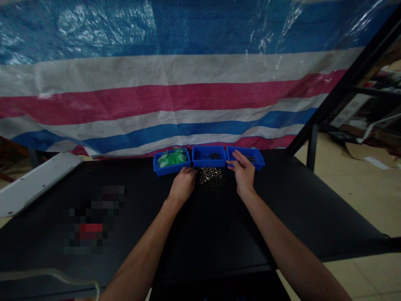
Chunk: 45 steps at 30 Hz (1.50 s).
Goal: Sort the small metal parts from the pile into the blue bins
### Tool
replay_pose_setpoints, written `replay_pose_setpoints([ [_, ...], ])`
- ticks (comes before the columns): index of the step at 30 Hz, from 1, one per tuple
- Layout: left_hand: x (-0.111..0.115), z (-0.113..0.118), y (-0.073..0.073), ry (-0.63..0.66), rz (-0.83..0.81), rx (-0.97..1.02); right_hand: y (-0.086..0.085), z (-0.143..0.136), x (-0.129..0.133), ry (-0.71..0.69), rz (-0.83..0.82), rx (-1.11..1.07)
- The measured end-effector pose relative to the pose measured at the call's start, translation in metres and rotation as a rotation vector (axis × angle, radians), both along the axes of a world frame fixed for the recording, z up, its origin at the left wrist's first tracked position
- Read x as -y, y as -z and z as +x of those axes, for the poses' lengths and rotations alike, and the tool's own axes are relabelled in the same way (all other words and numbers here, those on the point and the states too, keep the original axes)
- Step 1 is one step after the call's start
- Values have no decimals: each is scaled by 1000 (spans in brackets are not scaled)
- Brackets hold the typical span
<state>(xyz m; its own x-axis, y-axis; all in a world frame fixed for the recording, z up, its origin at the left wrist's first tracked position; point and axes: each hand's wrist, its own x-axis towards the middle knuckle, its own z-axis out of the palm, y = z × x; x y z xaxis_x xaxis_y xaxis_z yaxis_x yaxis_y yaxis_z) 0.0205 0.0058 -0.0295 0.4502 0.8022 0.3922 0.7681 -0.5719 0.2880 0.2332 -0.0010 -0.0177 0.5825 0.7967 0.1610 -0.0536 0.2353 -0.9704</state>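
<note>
Left-hand grip [183,183]: fingers curled down at the left edge of the small metal parts pile [211,175]; can't tell if anything is pinched. Right-hand grip [244,173]: raised by the front of the right blue bin [260,164], some fingers spread; can't tell whether thumb and fingertip meet or hold a part. Pile lies loose on the black desk [300,205], between the hands, just in front of the middle blue bin [208,163]; shiny pieces toward the back, darker ones nearer the person. Middle bin has a few dark parts, right bin some small pieces, left blue bin [171,170] green plastic packaging [173,158]. Striped tarp [188,98] behind; white panel [40,179] far left.
</note>
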Motion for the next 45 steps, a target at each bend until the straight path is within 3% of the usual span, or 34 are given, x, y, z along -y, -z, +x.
replay_pose_setpoints([
  [11, 3, -1, -7, -55, -73, 46, 0, -5, 2, -103, -3, 33],
  [23, 1, -1, 0, 36, -123, 228, -2, -12, 6, -199, 5, 85],
  [28, 0, 2, -2, 78, -114, 434, -4, -16, 8, -271, -15, 112],
  [34, 3, 8, -9, 123, -288, 794, -2, -23, 11, -502, -61, 239],
  [39, 3, 10, -11, 121, -373, 943, 1, -26, 14, -617, -14, 281],
  [45, 3, 12, -7, 137, -446, 1008, -1, -29, 16, -727, -28, 130],
])
